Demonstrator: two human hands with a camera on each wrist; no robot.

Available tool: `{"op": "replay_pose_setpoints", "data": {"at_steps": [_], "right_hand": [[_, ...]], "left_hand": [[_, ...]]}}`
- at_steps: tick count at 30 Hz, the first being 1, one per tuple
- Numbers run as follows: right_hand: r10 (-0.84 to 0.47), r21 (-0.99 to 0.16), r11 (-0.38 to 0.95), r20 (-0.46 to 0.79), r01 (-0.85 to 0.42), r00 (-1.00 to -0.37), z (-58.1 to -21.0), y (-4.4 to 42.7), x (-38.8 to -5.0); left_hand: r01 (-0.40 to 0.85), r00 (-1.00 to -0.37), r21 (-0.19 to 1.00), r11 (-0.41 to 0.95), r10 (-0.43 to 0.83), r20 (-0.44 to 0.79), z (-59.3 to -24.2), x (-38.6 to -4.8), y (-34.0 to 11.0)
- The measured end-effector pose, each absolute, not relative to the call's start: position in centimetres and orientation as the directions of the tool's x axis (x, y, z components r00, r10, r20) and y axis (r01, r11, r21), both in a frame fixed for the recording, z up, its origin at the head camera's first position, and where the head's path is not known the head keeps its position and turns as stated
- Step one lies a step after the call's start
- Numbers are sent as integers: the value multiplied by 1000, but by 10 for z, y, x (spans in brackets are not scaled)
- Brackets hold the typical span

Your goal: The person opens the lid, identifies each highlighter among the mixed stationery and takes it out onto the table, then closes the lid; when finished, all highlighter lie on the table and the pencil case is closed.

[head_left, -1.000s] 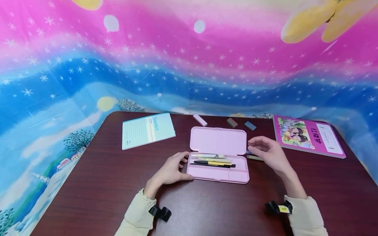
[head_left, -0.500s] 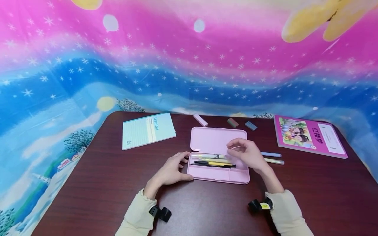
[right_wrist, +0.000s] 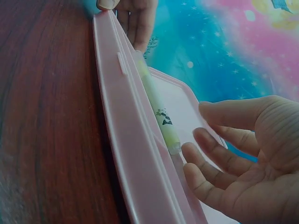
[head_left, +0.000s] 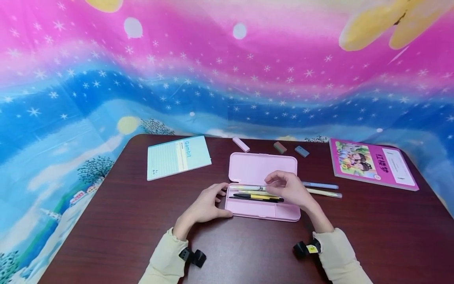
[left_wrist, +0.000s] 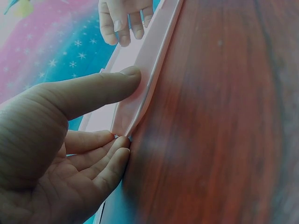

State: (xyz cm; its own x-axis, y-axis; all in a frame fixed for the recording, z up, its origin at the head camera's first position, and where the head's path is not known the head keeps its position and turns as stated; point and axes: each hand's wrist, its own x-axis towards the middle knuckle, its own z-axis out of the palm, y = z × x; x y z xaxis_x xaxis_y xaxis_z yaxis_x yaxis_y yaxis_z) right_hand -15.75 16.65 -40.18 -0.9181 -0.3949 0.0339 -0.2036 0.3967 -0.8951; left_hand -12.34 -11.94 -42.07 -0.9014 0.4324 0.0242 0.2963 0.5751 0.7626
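Pencil case (head_left: 251, 208), smooth, round-cornered plastic

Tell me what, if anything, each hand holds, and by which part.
The left hand grips the pink pencil case by its left end; the right hand, over it, holds nothing visible.

Study desk (head_left: 106, 221) with notebook (head_left: 177, 158), pencil case (head_left: 250, 207), snowflake-print backdrop (head_left: 198, 75)

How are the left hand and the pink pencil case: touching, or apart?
Touching. In the left wrist view, the left hand has fingertips against the end of the pink pencil case.
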Motion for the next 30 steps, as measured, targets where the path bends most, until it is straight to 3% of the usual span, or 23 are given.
{"op": "replay_pose_setpoints", "data": {"at_steps": [12,30], "right_hand": [[-455,-766,557,42,-321,-889,-395,162,-153],[-422,-611,706,43,-359,-905,-396,148,-150]], "left_hand": [[283,-905,765,578,426,13,-420,-122,-120],[306,-899,766,565,436,37,-421,-123,-120]]}}
